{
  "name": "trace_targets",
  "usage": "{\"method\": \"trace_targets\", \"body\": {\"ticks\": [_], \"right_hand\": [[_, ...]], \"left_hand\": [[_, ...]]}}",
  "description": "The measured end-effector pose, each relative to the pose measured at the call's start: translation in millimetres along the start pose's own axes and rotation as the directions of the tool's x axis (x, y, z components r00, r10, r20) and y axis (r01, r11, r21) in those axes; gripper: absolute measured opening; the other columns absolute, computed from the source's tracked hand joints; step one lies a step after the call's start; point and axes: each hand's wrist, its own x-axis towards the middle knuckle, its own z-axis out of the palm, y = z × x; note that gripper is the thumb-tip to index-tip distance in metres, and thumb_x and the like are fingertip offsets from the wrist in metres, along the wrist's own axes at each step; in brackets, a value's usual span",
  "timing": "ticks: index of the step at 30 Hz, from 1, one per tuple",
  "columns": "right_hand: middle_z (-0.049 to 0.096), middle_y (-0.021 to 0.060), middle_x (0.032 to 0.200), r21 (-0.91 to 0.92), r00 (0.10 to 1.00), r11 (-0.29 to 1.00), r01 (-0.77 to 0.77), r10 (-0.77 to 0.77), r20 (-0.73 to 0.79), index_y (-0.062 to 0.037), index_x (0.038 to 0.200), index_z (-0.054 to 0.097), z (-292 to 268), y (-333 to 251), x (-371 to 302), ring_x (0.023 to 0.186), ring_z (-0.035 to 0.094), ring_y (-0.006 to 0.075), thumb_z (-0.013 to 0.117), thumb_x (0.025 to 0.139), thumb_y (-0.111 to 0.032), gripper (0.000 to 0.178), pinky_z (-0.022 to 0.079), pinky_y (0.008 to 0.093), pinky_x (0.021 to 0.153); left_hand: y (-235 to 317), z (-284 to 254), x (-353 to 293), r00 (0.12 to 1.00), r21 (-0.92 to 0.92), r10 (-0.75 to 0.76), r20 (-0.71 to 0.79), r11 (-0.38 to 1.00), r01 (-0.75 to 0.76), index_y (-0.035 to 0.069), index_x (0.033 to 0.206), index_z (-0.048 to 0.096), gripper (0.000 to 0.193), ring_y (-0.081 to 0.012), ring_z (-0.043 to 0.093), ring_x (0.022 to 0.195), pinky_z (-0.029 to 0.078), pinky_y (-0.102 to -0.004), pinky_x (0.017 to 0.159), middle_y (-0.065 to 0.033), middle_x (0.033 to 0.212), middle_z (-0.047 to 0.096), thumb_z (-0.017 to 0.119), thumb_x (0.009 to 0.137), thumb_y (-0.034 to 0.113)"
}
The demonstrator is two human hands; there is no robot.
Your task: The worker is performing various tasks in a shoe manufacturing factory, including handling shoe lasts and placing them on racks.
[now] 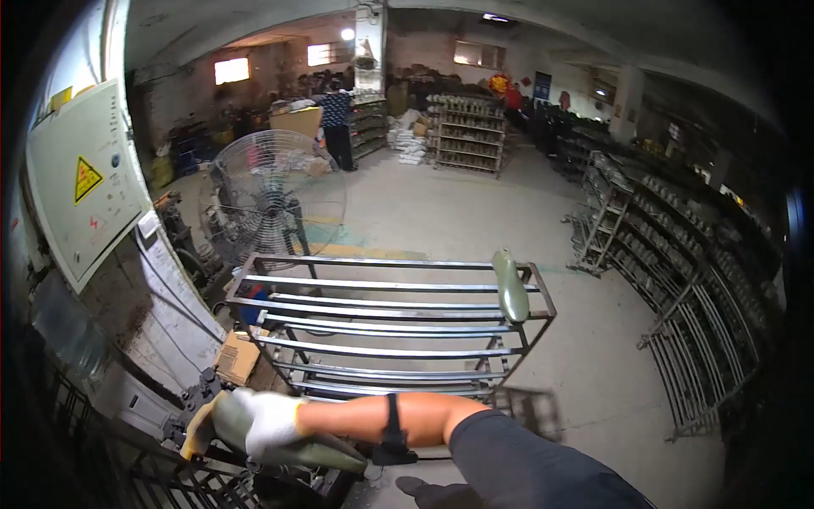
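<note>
My right hand [273, 422], in a white glove with a yellow cuff edge, reaches across to the lower left. Its fingers are closed around a green shoe last [335, 453], whose narrow end points right. Green also shows to the left of the glove, beside a tan-yellow piece [200, 428] that I cannot make out. Dark machinery [202, 388] lies close around the hand and hides part of this area. Another green shoe last [510, 288] rests on the right end of a metal rack [381, 282] in front of me. My left hand does not show.
A large caged fan [273, 199] stands beyond the rack's left end. An electrical cabinet [85, 182] hangs at left, above a cardboard box [237, 356]. Loaded racks [661, 220] line the right side. Farther off, a person [337, 127] stands near another loaded rack [468, 136].
</note>
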Motion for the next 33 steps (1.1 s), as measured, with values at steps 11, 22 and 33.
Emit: {"method": "trace_targets", "body": {"ticks": [11, 22, 33], "right_hand": [[0.07, 0.0269, 0.116, 0.994, 0.922, 0.066, 0.09, 0.371, -0.108, 0.0043, 0.137, 0.056, -21, 193, -224, 0.103, 0.074, 0.0406, 0.073, 0.089, -0.018, 0.056, 0.061, 0.0562, 0.095], [0.064, 0.0137, 0.089, 0.552, 0.172, 0.214, 0.806, 0.808, -0.564, -0.0035, 0.115, 0.062, -189, 292, -265, 0.071, 0.067, 0.0313, 0.072, 0.101, -0.02, 0.024, 0.062, 0.0409, 0.06], [0.067, 0.0123, 0.129, 0.847, 0.965, 0.53, 0.043, 0.198, -0.173, -0.0006, 0.156, 0.043, 32, 82, -110, 0.116, 0.066, 0.0199, 0.074, 0.093, -0.017, 0.072, 0.055, 0.0351, 0.102]], "left_hand": [[38, -39, -102, 0.864, -0.624, 0.074, 0.498, 0.722, 0.298, -0.001, 0.15, 0.053, 0.073, -0.0328, 0.069, 0.118, 0.056, -0.0427, 0.104, -0.0189, 0.139, 0.066, 0.077, 0.082, 0.016], [75, -19, -184, 0.551, -0.629, 0.309, 0.775, 0.463, 0.625, 0.0, 0.154, 0.049, 0.072, -0.0245, 0.07, 0.11, 0.059, -0.0363, 0.096, -0.0111, 0.13, 0.068, 0.071, 0.087, 0.013], [8, 113, -227, 0.796, -0.661, 0.16, 0.584, 0.662, 0.352, -0.003, 0.159, 0.038, 0.069, -0.0205, 0.059, 0.125, 0.045, -0.035, 0.112, -0.0104, 0.14, 0.06, 0.068, 0.106, 0.03]]}}
